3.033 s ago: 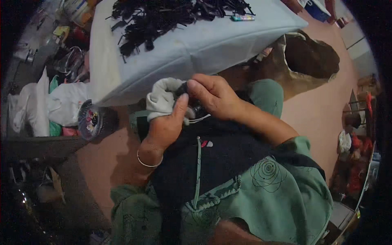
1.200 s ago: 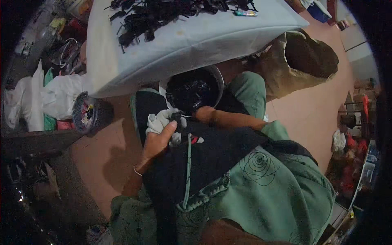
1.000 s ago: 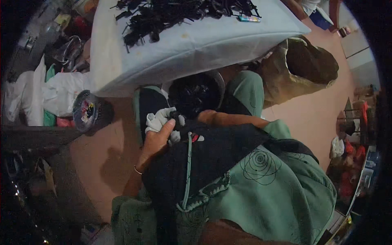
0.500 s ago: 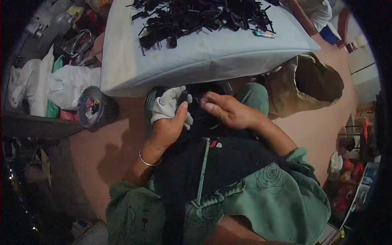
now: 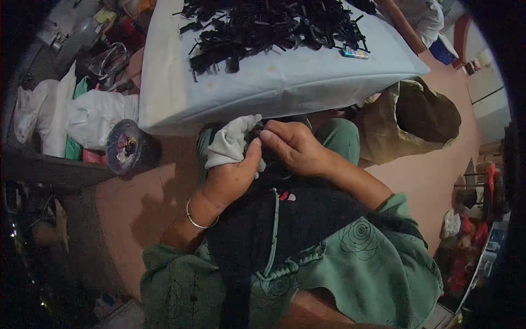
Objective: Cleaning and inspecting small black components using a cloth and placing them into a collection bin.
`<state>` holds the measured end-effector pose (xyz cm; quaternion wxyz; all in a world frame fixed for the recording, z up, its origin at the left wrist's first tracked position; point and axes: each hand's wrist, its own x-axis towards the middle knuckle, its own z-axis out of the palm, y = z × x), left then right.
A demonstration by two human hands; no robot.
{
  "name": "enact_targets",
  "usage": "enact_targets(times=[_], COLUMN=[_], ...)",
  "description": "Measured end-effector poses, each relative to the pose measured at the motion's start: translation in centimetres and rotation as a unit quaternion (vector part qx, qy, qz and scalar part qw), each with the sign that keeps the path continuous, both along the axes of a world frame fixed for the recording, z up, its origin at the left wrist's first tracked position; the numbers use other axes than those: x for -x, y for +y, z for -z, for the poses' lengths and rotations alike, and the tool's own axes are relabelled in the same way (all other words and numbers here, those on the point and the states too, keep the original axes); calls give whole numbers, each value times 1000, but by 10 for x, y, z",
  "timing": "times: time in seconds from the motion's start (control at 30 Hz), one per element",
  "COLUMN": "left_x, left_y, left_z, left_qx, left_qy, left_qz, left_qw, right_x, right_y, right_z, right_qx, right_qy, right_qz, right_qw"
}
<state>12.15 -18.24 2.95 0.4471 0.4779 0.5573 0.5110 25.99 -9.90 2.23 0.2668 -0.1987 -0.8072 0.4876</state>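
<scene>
Over my lap, my left hand wears a white glove that leaves the thumb bare. Its fingers are closed around a small black part, mostly hidden between my hands. My right hand is bare, with thumb and forefinger pinched together at that part, close to my left thumb. What exactly the right fingertips grip is too small to make out. A heap of similar-looking black parts with thin rods sticking out lies on the covered table ahead.
The table's pale cover hangs in front of my knees. A small colourful item lies beside the heap. A dark bin stands left, a large open sack right. Another person's arm shows at the far right.
My right hand has moved left, from a little apart to right up against my left hand and the black part. The left hand still holds the part.
</scene>
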Motion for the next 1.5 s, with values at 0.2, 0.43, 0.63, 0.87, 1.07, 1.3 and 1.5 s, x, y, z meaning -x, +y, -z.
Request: enact_targets(times=[0.2,0.43,0.63,0.87,1.07,1.3,1.5], left_x=[0,2,15,9,13,8,2], left_y=[5,14,24,30,33,37,41], left_z=[13,8,12,-4,-6,-3,10], left_qx=[-186,-181,-98,-97,-51,-92,-212], left_qy=[232,193,4,29,-30,151,296], left_qz=[-53,-62,-55,-7,71,0,-23], left_qw=[953,962,994,995,996,984,931], right_x=[8,-2,-8,-2,5,3,12], right_y=[-9,4,20,33,29,29,26], right_z=[7,10,17,-3,-6,-15,14], right_qx=[88,62,-18,-68,143,-56,-21], right_qy=[38,20,-28,63,41,-11,34], right_qz=[33,22,10,-4,-4,-5,14], right_qw=[995,998,999,996,989,998,999])
